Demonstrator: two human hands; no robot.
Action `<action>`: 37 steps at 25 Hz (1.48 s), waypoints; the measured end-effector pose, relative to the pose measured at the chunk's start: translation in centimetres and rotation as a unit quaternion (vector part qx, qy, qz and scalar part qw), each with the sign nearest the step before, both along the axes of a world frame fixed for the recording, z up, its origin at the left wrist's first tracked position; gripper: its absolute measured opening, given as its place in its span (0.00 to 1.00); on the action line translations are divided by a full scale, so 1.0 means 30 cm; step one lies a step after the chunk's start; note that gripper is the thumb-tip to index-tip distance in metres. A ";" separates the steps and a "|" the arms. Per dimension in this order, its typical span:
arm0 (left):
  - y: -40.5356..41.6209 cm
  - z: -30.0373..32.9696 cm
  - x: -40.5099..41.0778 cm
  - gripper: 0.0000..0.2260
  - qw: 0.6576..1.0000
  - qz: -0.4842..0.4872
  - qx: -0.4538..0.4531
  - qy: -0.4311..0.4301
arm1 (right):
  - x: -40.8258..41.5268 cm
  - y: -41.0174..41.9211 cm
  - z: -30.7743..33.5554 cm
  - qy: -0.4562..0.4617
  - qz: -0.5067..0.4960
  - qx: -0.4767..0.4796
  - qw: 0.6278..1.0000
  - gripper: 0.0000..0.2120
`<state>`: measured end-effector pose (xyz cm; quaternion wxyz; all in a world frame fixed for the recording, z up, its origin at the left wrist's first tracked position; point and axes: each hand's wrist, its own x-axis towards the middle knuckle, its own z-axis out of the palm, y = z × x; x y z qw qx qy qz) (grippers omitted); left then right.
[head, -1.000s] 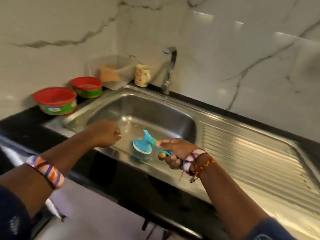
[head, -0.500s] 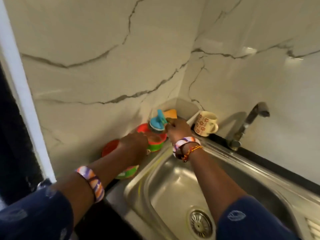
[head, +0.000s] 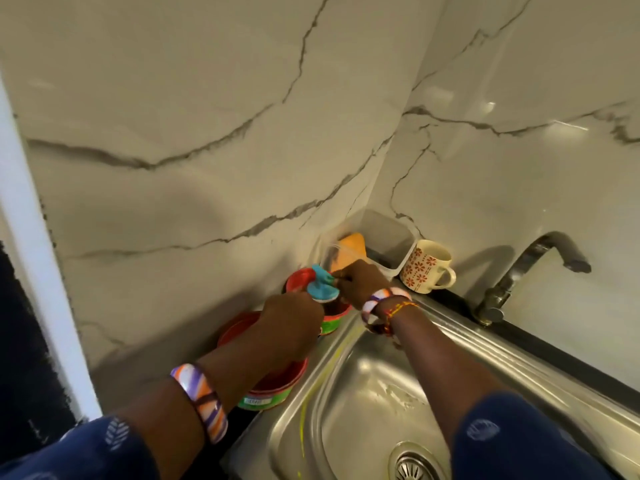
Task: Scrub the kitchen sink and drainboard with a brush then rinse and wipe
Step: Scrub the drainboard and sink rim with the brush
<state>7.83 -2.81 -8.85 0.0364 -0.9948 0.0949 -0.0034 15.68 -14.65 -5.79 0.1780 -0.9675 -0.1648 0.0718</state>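
The right hand (head: 358, 280) is carrying the blue brush (head: 320, 285) away from the sink (head: 346, 403), now dipping it into the far red tub (head: 329, 313) at the left corner; the left hand (head: 291, 323) is following from the basin's near rim, now resting at that tub.

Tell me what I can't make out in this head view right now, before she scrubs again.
- Brush bristles: head view, hidden inside the small tub.
- Small tub contents: covered by the brush and left hand.
- Right hand fingers: turned away, so the grip is unclear.
- Drain: cut off by the bottom edge.
- Big tub label: too small.
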 end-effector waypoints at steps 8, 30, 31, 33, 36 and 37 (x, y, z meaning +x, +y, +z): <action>-0.077 0.033 -0.122 0.15 0.994 0.029 -0.087 -0.051 | -0.214 -0.202 0.083 0.031 -0.115 0.365 0.923 0.14; -1.004 -0.279 -0.852 0.11 0.936 -0.119 -0.315 -0.105 | -1.580 -1.757 -0.073 -0.023 -0.540 -0.044 0.840 0.16; -1.009 -0.279 -0.852 0.11 0.936 -0.114 -0.315 -0.109 | -1.604 -1.792 -0.066 -0.007 -0.580 -0.047 0.813 0.15; -1.015 -0.275 -0.858 0.11 0.938 -0.112 -0.308 -0.111 | -1.599 -1.784 -0.063 -0.001 -0.609 -0.064 0.791 0.15; -1.014 -0.279 -0.856 0.11 0.939 -0.114 -0.309 -0.099 | -1.509 -1.579 -0.082 -0.043 -0.523 -0.069 0.849 0.15; -1.011 -0.280 -0.852 0.12 0.940 -0.114 -0.308 -0.095 | -1.461 -1.486 -0.099 -0.056 -0.477 -0.048 0.876 0.15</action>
